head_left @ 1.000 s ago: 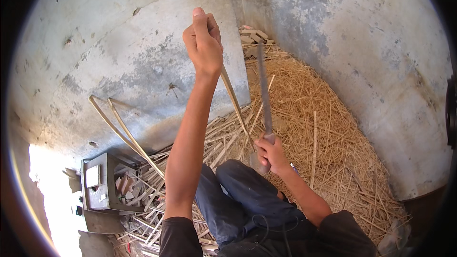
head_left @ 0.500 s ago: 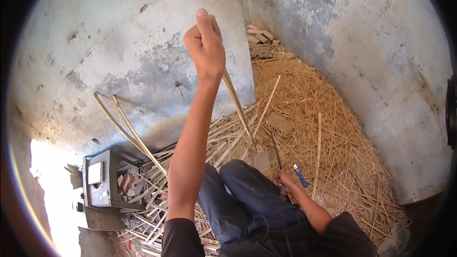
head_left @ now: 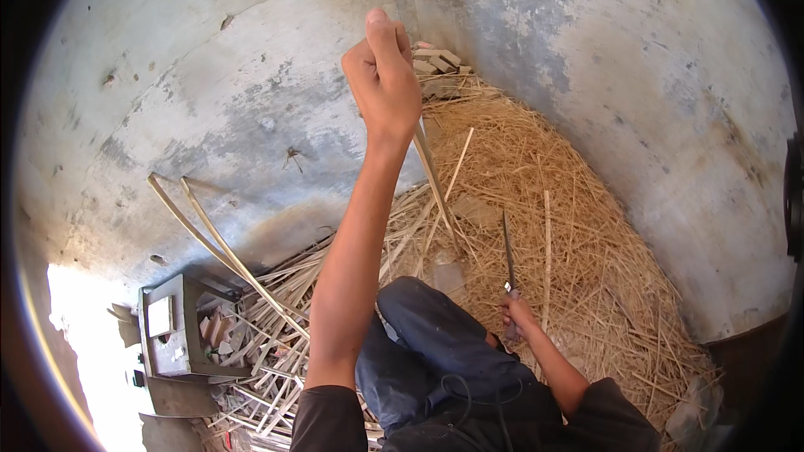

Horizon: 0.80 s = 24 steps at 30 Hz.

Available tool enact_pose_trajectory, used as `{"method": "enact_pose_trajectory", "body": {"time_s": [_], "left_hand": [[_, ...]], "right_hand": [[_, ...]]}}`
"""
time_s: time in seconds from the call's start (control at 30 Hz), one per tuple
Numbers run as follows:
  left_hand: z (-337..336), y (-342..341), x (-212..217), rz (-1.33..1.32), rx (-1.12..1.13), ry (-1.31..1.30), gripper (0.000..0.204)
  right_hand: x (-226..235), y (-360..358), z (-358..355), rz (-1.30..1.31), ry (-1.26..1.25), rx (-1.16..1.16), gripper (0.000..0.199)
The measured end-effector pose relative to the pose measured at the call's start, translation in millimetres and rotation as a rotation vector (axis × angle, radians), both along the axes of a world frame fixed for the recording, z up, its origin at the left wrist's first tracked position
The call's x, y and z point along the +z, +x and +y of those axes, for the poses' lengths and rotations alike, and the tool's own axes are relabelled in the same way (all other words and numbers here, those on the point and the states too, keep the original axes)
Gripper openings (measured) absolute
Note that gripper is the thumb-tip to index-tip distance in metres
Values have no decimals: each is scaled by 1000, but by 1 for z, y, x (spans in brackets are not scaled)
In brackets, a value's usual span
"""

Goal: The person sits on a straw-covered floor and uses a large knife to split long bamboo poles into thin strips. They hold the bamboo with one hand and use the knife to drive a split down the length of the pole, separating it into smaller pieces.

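Raised high before me, my left hand (head_left: 383, 75) is closed in a fist around the upper end of a long bamboo strip (head_left: 434, 176). The strip slants down behind my forearm, its lower end near a small pale block (head_left: 447, 274) in front of my knees. My right hand (head_left: 519, 315), low beside my right thigh, grips the handle of a long-bladed knife (head_left: 508, 251). The narrow dark blade points up and away, apart from the strip. My left fist hides the strip's top end.
A heap of straw-like shavings (head_left: 536, 176) covers the floor ahead and right. Loose split strips (head_left: 276, 301) lie to the left, with two long bent ones (head_left: 205, 226) rising toward the wall. A box-like cabinet (head_left: 188, 326) holds broken pieces. Bricks (head_left: 440, 60) are stacked in the corner.
The knife has swung rightward and its blade now stands more upright, farther from the strip. My left fist remains raised on the strip. The view has shifted slightly; the blue-and-white packet is now hidden.
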<state>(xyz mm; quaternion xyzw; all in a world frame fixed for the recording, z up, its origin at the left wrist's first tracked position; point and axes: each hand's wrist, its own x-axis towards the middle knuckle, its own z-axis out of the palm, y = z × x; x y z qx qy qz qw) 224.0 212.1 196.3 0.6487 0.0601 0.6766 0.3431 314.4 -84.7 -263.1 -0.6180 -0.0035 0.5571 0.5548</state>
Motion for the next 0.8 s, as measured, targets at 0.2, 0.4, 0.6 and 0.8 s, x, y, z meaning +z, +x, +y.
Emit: {"method": "enact_pose_trajectory", "body": {"time_s": [0.2, 0.4, 0.6, 0.8], "left_hand": [[-1, 7, 3, 13, -29, -47, 58], [-12, 5, -3, 22, -10, -24, 61], [-8, -3, -3, -22, -53, -80, 60], [-5, -11, -4, -44, 80, -69, 58]], "right_hand": [[107, -20, 54, -55, 288, 42, 19], [213, -36, 94, -108, 786, 44, 16], [15, -47, 86, 59, 132, 123, 18], [-6, -30, 44, 257, 167, 82, 19]]}}
